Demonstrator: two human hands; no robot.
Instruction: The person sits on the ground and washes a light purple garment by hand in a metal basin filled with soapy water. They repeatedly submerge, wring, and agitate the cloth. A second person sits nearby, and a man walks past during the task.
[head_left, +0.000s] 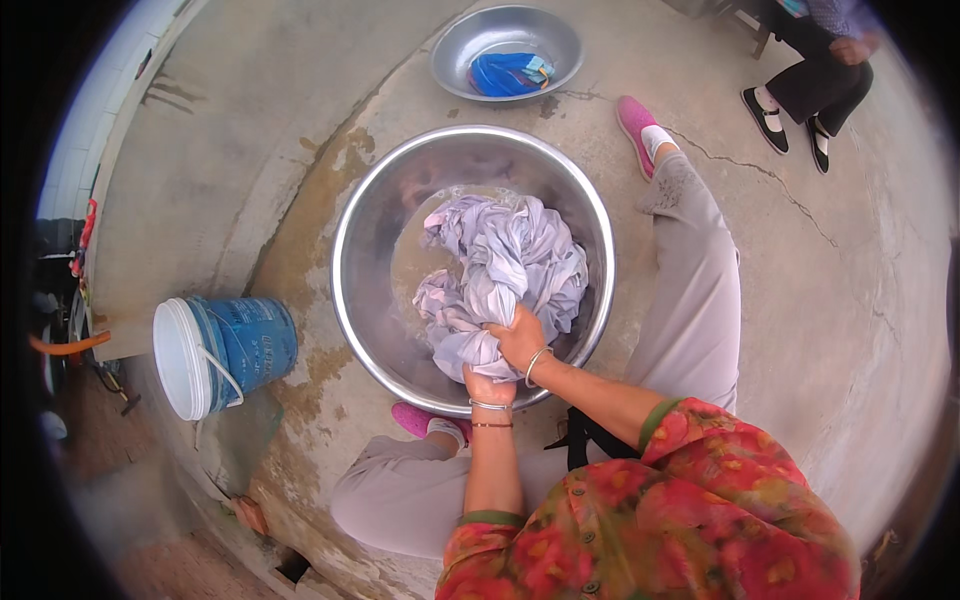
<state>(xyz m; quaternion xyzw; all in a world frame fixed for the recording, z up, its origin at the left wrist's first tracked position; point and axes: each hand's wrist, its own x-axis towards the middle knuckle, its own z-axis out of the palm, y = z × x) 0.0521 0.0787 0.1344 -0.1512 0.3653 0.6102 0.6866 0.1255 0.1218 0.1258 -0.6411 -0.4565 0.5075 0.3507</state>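
Note:
A large stainless steel basin (360, 330) stands on the ground in front of me. In it lies a bunched, wet-looking pale lilac cloth (517, 247) with pinkish patches, in a little murky water (412, 259). My left hand (491, 386) grips a fold of the cloth low at the near side of the basin, its fingers mostly hidden underneath. Just above and to the right, my right hand (519, 341) clutches the same bundle, thumb lying over the fabric. Both hands are close together inside the rim.
Beyond the large basin sits a smaller metal basin (450, 64) holding a blue cloth (506, 73). A blue bucket (255, 345) with a white rim stands to the left on wet-stained concrete (330, 315). At the upper right, another person (814, 75) is seated. My legs flank the large basin.

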